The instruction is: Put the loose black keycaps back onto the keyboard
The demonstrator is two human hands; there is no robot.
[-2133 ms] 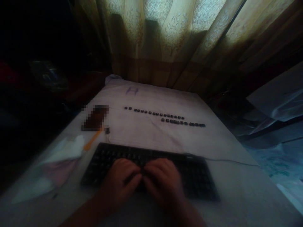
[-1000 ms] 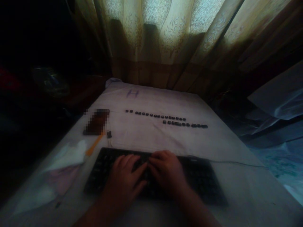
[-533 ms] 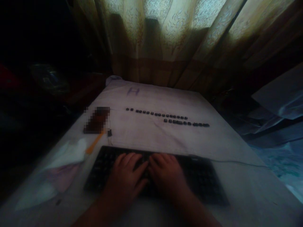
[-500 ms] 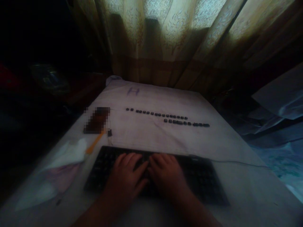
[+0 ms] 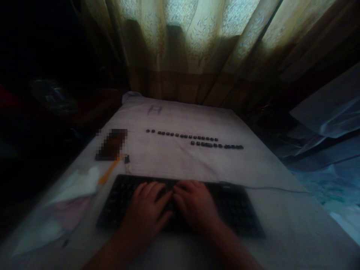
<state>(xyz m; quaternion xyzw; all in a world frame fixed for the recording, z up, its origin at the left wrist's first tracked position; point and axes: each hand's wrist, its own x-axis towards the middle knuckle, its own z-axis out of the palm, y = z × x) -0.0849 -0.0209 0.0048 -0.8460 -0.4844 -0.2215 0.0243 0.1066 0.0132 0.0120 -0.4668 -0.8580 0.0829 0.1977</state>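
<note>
A black keyboard (image 5: 233,210) lies near the table's front edge, and both my hands rest over its middle. My left hand (image 5: 147,202) has its fingers apart over the keys, with the index finger stretched toward the other hand. Close beside it, my right hand (image 5: 194,200) lies palm down with its fingers stretched to the left, the fingertips almost meeting those of the left. No object shows in either hand; the keys under the fingers are hidden. Beyond the keyboard, several loose black keycaps (image 5: 181,135) lie in two rows on the cloth.
A pale cloth (image 5: 168,161) covers the table. On the left lie a blurred-out dark rectangle (image 5: 112,144), an orange strip-shaped tool (image 5: 108,172), a small dark item (image 5: 127,159) and a crumpled white and pink wrapper (image 5: 71,208). The keyboard's cable (image 5: 275,188) runs right. Curtains (image 5: 194,45) hang behind.
The whole view has shifted slightly, so the keyboard and table appear a little further left. My right hand's fingers have moved slightly over the keys; my left hand stays in much the same pose.
</note>
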